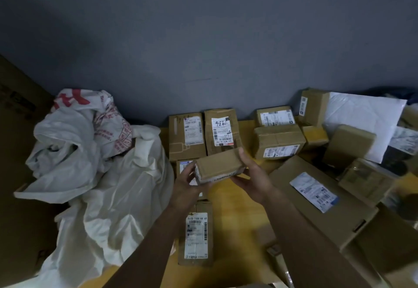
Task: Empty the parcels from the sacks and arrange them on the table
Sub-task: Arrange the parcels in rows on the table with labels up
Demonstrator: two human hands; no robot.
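**Small box held over the table, both hands on it**

- Grey wall [203, 39] fills the background from 10 to 2 o'clock.
- White sack [108, 192], slumped and crumpled, at 8 o'clock off the table's left edge. A second sack with red print [106, 120] is heaped on it at 10 o'clock.
- Yellow table [228, 215], mostly covered in brown parcels.
- Large flat carton [352, 217] at 4 o'clock, label face up.
- White mailer bag [362, 120] at 2 o'clock, leaning among stacked boxes.
- Two labelled boxes [187, 138] side by side at 12 o'clock, against the wall.
- Long labelled parcel [196, 238] at 6 o'clock, lying flat, partly under the left forearm.
- Small brown box [218, 165] at centre, lifted clear of the table and tilted, just in front of the 12 o'clock pair.
- Left hand [185, 188] grips the box's left end, fingers curled around it.
- Right hand [253, 177] holds the right end, thumb up along the far edge. The fingers seem to cup underneath, mostly hidden.
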